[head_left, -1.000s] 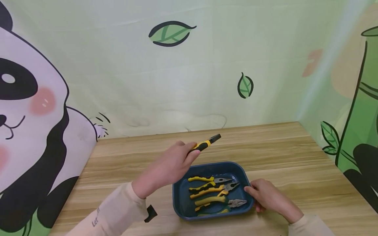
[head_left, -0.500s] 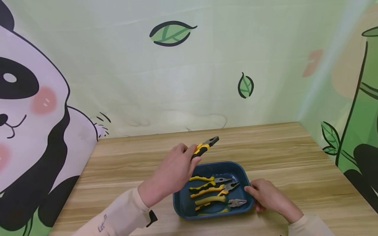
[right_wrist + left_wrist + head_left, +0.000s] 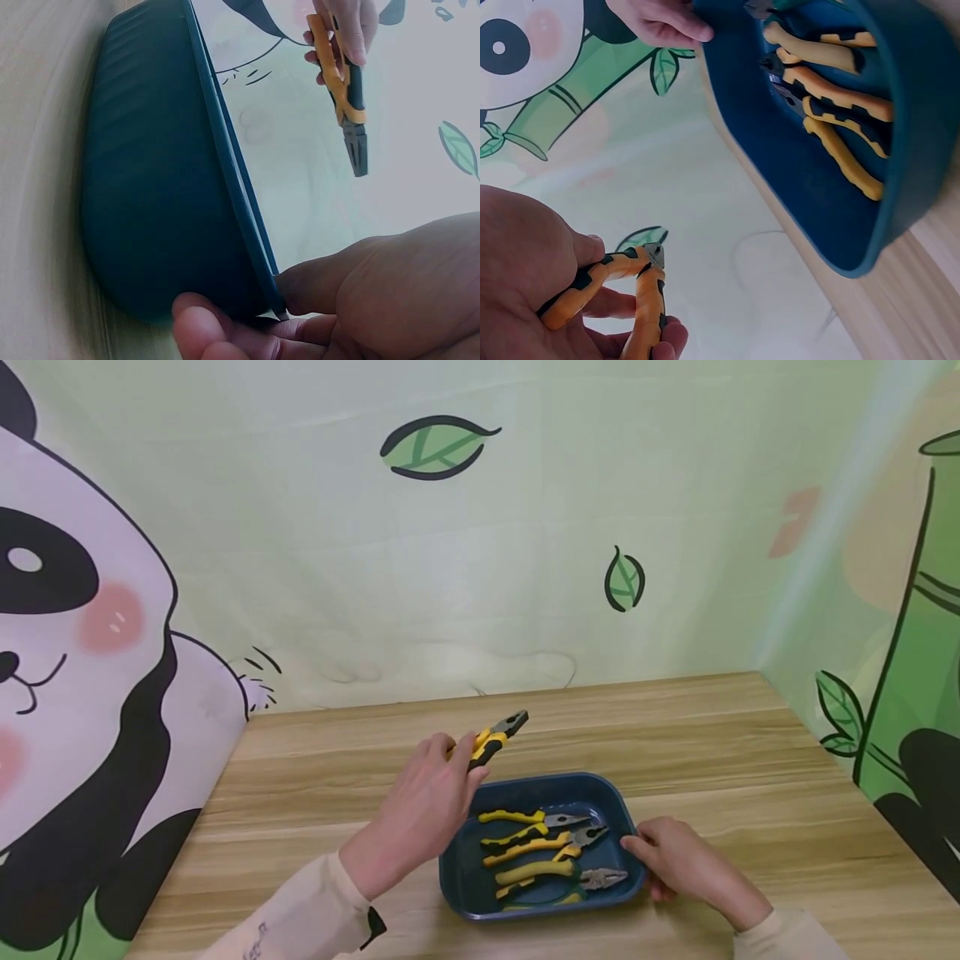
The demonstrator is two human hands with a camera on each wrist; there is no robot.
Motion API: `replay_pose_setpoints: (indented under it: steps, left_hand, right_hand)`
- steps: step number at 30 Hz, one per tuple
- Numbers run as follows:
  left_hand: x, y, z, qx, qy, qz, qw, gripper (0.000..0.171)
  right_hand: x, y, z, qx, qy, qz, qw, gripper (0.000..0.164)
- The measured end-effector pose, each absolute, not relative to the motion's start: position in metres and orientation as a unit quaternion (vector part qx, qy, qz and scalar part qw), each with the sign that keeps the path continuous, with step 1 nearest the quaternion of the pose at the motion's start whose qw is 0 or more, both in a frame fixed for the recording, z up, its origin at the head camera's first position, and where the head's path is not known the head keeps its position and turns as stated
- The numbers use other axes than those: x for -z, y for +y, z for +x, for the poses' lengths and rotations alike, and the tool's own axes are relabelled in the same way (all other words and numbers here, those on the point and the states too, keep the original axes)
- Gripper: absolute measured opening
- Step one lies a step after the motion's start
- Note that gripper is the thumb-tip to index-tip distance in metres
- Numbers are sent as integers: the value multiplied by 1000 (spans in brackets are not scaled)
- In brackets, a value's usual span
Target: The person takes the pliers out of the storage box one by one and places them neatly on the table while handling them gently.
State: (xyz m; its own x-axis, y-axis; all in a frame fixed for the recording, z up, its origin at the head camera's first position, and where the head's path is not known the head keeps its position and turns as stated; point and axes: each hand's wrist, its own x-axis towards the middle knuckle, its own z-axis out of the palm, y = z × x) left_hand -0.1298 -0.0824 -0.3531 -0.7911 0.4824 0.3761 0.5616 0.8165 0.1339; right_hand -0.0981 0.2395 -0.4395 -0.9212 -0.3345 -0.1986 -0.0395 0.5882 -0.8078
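My left hand (image 3: 423, 802) holds a pair of pliers (image 3: 495, 739) with yellow-and-black handles, raised above the far left part of a dark blue tray (image 3: 630, 814). In the left wrist view the handles of these pliers (image 3: 651, 307) are spread apart within the fingers. My right hand (image 3: 686, 860) pinches the tray's right rim between thumb and fingers, as the right wrist view also shows. Inside the tray lie long-nose pliers (image 3: 562, 819), yellow-handled pliers (image 3: 585, 837) and green-and-yellow pliers (image 3: 602, 878), heads to the right. A green-and-yellow handle (image 3: 547, 903) shows by the near wall.
The tray stands on a wood-grain table (image 3: 337, 752), near its front. Behind the table hangs a backdrop cloth (image 3: 525, 568) printed with a panda, leaves and bamboo.
My left hand has shifted slightly left and turned the pliers, so that their head now shows from its flat side. The right hand and the tray have stayed in place.
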Motion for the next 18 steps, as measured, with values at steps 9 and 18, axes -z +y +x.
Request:
replay_pose_setpoints:
  steps: [9, 18]
  left_hand:
    - [364, -97, -135, 112, -941, -255, 194, 41]
    - [374, -114, -137, 95, -941, -234, 223, 43]
  right_hand:
    - [439, 240, -98, 438, 877, -103, 168, 27]
    - [438, 239, -98, 435, 878, -102, 170, 27]
